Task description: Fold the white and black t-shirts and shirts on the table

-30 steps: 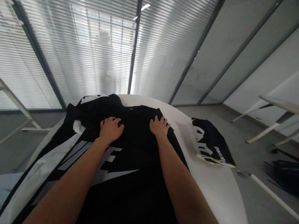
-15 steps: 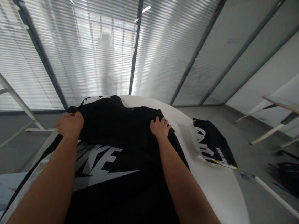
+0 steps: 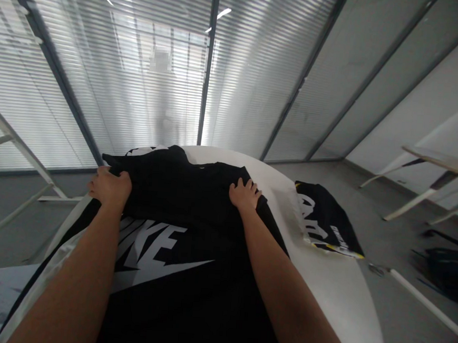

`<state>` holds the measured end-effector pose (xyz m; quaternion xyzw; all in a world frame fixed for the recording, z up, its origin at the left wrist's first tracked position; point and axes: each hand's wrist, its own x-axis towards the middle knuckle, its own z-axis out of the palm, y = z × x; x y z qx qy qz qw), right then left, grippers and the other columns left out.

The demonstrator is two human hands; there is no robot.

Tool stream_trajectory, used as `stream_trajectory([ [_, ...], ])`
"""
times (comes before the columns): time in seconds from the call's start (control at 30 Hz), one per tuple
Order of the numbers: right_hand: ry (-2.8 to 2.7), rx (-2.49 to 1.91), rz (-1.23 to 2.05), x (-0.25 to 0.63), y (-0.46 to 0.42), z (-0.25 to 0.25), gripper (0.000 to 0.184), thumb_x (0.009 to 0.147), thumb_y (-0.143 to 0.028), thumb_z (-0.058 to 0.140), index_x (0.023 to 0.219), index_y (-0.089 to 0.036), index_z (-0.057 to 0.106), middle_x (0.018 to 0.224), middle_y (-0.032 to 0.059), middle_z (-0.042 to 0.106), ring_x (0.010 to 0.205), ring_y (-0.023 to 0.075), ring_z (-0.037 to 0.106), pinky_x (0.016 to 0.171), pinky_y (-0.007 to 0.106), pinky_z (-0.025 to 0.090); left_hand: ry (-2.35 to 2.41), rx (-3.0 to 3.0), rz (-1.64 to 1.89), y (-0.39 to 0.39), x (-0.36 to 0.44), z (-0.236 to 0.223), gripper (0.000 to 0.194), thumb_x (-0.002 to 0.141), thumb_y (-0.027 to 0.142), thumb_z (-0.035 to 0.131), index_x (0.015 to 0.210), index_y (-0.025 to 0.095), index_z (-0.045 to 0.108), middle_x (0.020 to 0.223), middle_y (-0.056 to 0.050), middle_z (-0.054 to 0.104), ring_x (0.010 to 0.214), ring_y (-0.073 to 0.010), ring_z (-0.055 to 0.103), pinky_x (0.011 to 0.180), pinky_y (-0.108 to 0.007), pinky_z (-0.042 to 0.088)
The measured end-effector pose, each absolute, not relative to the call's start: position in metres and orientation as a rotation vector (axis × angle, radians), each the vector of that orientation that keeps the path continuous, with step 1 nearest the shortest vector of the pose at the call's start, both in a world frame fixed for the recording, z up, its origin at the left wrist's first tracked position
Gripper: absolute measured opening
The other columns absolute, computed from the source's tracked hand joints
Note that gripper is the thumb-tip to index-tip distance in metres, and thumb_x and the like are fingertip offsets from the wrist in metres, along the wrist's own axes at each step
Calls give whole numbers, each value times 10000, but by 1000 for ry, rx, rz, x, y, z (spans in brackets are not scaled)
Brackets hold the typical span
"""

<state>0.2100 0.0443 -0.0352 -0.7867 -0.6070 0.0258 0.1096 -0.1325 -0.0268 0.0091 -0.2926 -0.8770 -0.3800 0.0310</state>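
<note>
Shirt point(image 3: 195, 198) update: our left hand point(image 3: 111, 187) had moved outward, gripping its edge. Our right hand point(image 3: 245, 194) stayed spread, bracing it.

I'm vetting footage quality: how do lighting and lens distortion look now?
Head view: blinds glow with backlight; head view: black shirt reads very dark, its folds faint; head view: window posts fan outward, upper right corner darkens.
</note>
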Motion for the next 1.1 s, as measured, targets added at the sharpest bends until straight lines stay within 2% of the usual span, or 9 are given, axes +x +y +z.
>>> stream_trajectory([
  [0.17, -1785, -2321, 90, 209, 43, -33, 605, 949, -473, 247, 1487, -209, 329, 1554, 172, 234, 1414, 383, 182, 1092, 603, 97, -2622, -1036, -1302, -27, -131, 18, 438, 767, 289, 533, 1173, 127, 524, 1123, -184, 637, 1104, -348, 587, 943, -478, 446],
  [0.3, -1783, -2322, 99, 209, 43, -32, 608, 946, -476, 259, 1486, -204, 335, 1550, 176, 241, 1413, 390, 187, 1091, 606, 102, -2479, -1163, -1336, -27, -127, 23, 340, 779, 278, 502, 1091, 151, 551, 1072, -130, 654, 1049, -289, 609, 935, -394, 465],
  [0.43, -1782, -2313, 93, 209, 44, -33, 607, 950, -472, 254, 1488, -202, 328, 1550, 177, 240, 1415, 385, 181, 1092, 607, 97, -2352, -1282, -1317, -26, -111, 26, 275, 802, 266, 469, 1051, 191, 556, 1027, -66, 657, 1002, -237, 619, 911, -344, 479],
  [0.6, -1780, -2303, 81, 209, 42, -33, 598, 951, -460, 259, 1481, -198, 342, 1548, 179, 243, 1412, 382, 188, 1091, 606, 101, -2191, -1602, -1328, -25, -84, 22, 245, 802, 218, 455, 1009, 206, 583, 1060, -46, 678, 1018, -206, 623, 925, -312, 464],
  [0.7, -1779, -2302, 84, 209, 42, -33, 601, 947, -461, 265, 1478, -193, 350, 1546, 181, 246, 1408, 390, 194, 1087, 611, 107, -2145, -1997, -1183, -22, -74, 12, 221, 775, 208, 486, 960, 223, 605, 1094, -27, 697, 1022, -203, 631, 923, -311, 463],
  [0.83, -1782, -2300, 81, 208, 43, -33, 604, 947, -463, 264, 1479, -189, 347, 1545, 181, 245, 1407, 393, 195, 1085, 616, 102, -2128, -2400, -774, -18, -68, 0, 146, 776, 312, 540, 829, 239, 655, 1075, -29, 703, 1058, -239, 612, 988, -371, 425],
  [1.0, -1777, -2298, 72, 209, 43, -34, 603, 943, -465, 269, 1476, -196, 355, 1541, 181, 257, 1407, 395, 197, 1083, 617, 112, -2111, -2247, -911, -16, -69, -2, 381, 846, 380, 477, 1162, 218, 614, 1173, -80, 636, 1120, -251, 568, 1017, -411, 411],
  [1.1, -1784, -2292, 68, 209, 43, -34, 606, 944, -465, 262, 1479, -193, 349, 1541, 183, 255, 1404, 399, 198, 1080, 619, 111, -2081, -2168, -992, -14, -73, -2, 432, 891, 367, 410, 1245, 189, 583, 1276, -101, 585, 1214, -249, 508, 1065, -404, 372],
])
